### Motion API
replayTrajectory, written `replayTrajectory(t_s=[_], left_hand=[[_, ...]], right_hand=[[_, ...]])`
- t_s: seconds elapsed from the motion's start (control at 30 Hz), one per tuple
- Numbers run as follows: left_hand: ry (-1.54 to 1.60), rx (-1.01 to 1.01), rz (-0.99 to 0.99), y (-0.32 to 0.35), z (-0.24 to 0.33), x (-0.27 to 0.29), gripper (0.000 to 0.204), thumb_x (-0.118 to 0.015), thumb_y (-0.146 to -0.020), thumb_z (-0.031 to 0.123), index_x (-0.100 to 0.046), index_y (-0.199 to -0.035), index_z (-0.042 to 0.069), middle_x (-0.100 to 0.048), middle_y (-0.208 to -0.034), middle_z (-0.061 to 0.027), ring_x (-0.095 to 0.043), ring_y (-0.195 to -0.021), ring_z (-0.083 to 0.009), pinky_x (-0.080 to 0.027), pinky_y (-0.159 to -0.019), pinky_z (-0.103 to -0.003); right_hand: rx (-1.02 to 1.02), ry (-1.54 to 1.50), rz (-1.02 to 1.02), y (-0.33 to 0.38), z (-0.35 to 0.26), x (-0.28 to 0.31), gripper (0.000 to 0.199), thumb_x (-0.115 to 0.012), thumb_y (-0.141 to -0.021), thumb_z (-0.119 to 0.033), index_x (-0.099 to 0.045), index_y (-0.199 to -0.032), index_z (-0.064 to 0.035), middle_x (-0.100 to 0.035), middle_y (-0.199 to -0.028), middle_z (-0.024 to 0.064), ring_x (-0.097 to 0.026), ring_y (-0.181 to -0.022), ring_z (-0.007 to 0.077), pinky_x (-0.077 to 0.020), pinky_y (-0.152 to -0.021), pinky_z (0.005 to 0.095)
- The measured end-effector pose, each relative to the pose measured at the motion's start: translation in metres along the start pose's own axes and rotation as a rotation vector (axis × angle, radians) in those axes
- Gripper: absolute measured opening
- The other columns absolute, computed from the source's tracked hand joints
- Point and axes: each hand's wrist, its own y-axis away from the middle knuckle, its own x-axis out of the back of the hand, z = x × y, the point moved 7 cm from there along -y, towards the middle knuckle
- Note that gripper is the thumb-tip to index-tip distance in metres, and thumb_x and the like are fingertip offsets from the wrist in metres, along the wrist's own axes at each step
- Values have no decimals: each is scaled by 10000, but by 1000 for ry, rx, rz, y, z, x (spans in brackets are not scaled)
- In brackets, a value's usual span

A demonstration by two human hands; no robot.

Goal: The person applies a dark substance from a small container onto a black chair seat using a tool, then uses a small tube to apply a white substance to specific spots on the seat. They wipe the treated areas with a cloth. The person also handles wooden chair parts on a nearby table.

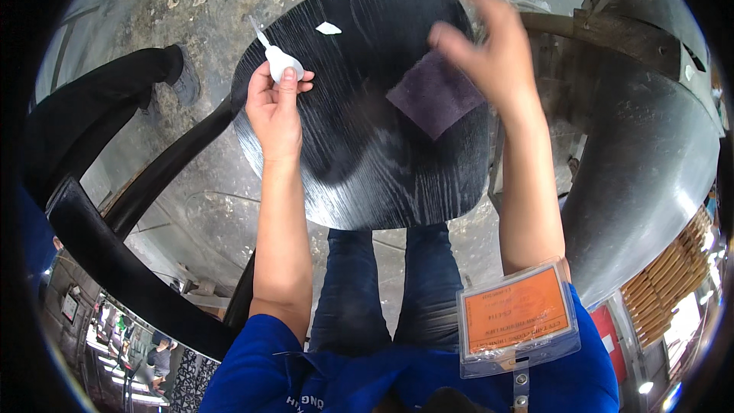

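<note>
My left hand is closed around a small white squeeze bottle with a long thin nozzle that points up and away. It is held over the left side of a black wood-grain chair seat. My right hand is lifted over the seat's far right edge, blurred by motion; thumb and fingers look spread with nothing between them. Below it lies a square dark purple cloth, its corner partly hidden by the hand. A small white scrap rests on the far part of the seat.
A black curved chair frame stands on my left, near another person's dark-trousered leg. To the right is a large dark curved panel, with stacked wooden pieces behind. A badge hangs at my chest.
</note>
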Motion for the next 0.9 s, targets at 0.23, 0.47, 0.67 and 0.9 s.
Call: replayTrajectory(t_s=[0.23,0.47,0.67,0.9], left_hand=[[31,18,31,3,-17,3,281,-620,-940,155,-530,-1131,-32,-641,-963,-97,-659,-846,-172,-549,-730,-275],[27,17,36,4,-21,5,289,-619,-941,166,-528,-1130,-32,-645,-969,-108,-667,-860,-185,-549,-754,-280],[31,23,32,3,-21,5,304,-621,-941,172,-522,-1140,-35,-646,-970,-111,-668,-863,-194,-550,-759,-285],[22,17,36,3,-21,5,317,-625,-938,173,-519,-1151,-37,-644,-981,-114,-669,-867,-199,-552,-762,-288]], right_hand=[[-393,-245,-215,-60,52,-53,388,-748,-740,-197,-687,-1011,74,-711,-918,202,-682,-840,255,-522,-781,343],[-562,-416,-250,-55,58,-57,319,-744,-749,-125,-692,-988,79,-703,-845,151,-658,-773,210,-520,-733,327],[-529,-411,-262,-58,54,-55,306,-749,-745,-116,-692,-972,82,-701,-825,144,-654,-743,203,-522,-708,326],[-483,-375,-254,-59,50,-51,308,-747,-746,-119,-692,-977,77,-703,-831,148,-656,-750,197,-521,-723,319]])
